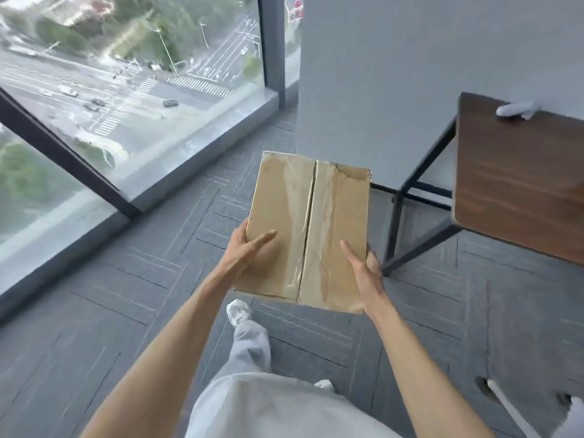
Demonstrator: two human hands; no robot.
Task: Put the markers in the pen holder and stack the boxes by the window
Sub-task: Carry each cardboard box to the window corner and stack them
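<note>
Pale trousers (pixel 252 349) fill the lower frame. Above the carpet (pixel 126 311), near the window (pixel 126 74), a creased, taped cardboard box (pixel 306 229) is carried, left hand (pixel 245 251) and right hand (pixel 366 273) each keeping a grip clenched on its sides, thumbs on top.

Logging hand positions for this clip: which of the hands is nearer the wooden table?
Right. The right hand grips the cardboard box on the side facing the wooden table; the left hand holds the window-side edge.

No text, label or number can be read; the box (pixel 308 232) shows none.
</note>
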